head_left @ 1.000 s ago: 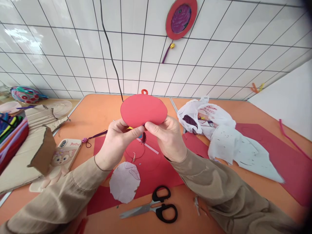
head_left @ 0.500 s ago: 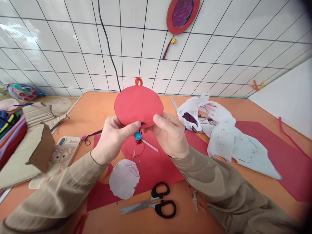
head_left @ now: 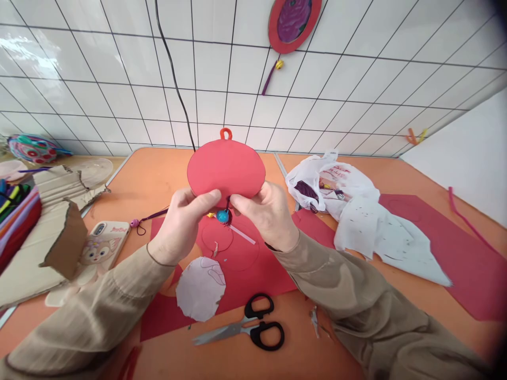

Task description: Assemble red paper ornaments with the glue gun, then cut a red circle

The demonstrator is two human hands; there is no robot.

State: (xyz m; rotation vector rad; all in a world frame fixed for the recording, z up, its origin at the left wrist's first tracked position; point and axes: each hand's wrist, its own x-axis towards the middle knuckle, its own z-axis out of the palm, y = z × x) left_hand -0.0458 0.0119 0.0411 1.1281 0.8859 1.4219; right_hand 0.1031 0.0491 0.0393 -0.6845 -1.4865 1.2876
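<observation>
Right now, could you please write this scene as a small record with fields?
Left hand: holds red disc at lower edge, thumb in front
Right hand: holds same edge, thumb beside dark cord
Disc details: orange-red loop on top, blue bead just below
Scissors: mostly on orange table, near the person
Paper: white cutout on red sheet
Right side: white plastic bag
Wall: red-rimmed ornament

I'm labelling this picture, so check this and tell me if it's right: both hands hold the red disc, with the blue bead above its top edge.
Not quite. The head view shows the blue bead below the bottom edge of the red disc, not above its top edge. The left hand and right hand do hold it.
</observation>
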